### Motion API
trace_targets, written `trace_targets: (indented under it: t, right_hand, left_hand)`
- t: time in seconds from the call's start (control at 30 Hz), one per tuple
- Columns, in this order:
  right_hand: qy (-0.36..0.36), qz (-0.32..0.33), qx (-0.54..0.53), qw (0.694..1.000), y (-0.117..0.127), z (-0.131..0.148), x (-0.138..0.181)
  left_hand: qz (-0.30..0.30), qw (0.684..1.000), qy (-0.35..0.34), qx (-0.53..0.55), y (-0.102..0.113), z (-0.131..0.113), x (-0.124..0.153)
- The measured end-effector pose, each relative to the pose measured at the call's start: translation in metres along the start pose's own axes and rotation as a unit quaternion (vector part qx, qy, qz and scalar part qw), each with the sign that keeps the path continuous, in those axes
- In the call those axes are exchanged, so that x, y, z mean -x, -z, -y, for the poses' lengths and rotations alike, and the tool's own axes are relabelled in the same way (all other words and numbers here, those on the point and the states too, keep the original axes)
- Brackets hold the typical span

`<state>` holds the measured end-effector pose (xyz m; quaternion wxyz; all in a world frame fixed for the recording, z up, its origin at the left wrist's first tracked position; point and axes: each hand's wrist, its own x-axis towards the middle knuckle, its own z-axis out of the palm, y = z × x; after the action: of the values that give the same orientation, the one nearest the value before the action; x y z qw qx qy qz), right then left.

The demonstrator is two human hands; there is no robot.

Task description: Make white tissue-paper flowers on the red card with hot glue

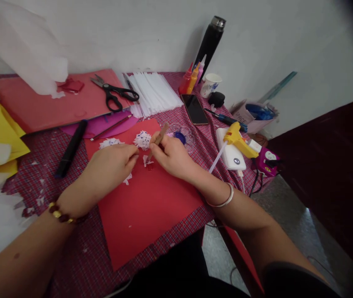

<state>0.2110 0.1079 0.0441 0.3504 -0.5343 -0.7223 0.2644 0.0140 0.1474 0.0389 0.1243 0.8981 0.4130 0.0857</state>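
Note:
My right hand (pixel 171 155) is closed on a thin brown brush (pixel 160 134), its tip down on a small white paper piece (pixel 147 160) lying on a red paper sheet (pixel 147 198). My left hand (pixel 112 163) rests on the same sheet with curled fingers pinching at that paper piece. Two white paper flowers (pixel 142 139) flecked with blue lie just beyond my fingers. A clear dish with blue paint (pixel 182 136) sits behind my right hand.
Scissors (pixel 114 93) lie on a red board at the back, beside a stack of white paper strips (pixel 154 93). A phone (pixel 194 109), paint bottles (pixel 191 78), a black flask, a cup and a yellow glue gun (pixel 240 140) stand right. A black marker (pixel 70 148) lies left.

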Motion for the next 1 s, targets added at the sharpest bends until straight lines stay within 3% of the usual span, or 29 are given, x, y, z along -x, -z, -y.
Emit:
trace_targets:
  t: [0.2, 0.33, 0.43, 0.5, 0.6, 0.67, 0.73, 0.77, 0.83, 1.0]
  right_hand:
    - [-0.035, -0.094, -0.113, 0.988, 0.002, -0.004, 0.002]
    - [-0.039, -0.101, -0.165, 0.98, 0.002, -0.01, 0.004]
    - [-0.028, -0.124, -0.211, 0.969, 0.001, -0.01, 0.008]
    - [-0.02, -0.134, -0.251, 0.958, 0.001, -0.008, 0.01]
    - [-0.027, -0.135, -0.296, 0.945, 0.001, -0.004, 0.012]
    - [-0.015, -0.12, -0.311, 0.943, 0.001, -0.001, 0.015]
    - [-0.002, -0.11, -0.316, 0.942, 0.0, 0.003, 0.018]
    - [0.005, -0.106, -0.316, 0.943, 0.0, 0.005, 0.019]
    - [0.017, -0.101, -0.308, 0.946, -0.001, 0.007, 0.022]
    - [0.022, -0.097, -0.297, 0.95, -0.001, 0.006, 0.024]
  left_hand:
    - [-0.001, 1.0, -0.015, -0.003, -0.002, 0.0, -0.001]
    - [-0.001, 1.0, -0.016, 0.002, 0.006, -0.004, -0.003]
    - [-0.019, 1.0, 0.009, 0.014, 0.037, -0.001, 0.008]
    - [-0.066, 0.996, 0.065, 0.018, 0.068, 0.008, 0.025]
    - [-0.122, 0.983, 0.137, -0.013, 0.109, 0.03, 0.063]
    - [-0.112, 0.971, 0.203, -0.055, 0.123, 0.046, 0.093]
    - [-0.118, 0.96, 0.244, -0.075, 0.125, 0.062, 0.12]
    - [-0.081, 0.96, 0.259, -0.063, 0.122, 0.069, 0.132]
    - [-0.063, 0.96, 0.272, -0.033, 0.114, 0.078, 0.149]
    - [-0.036, 0.969, 0.24, -0.031, 0.094, 0.067, 0.171]
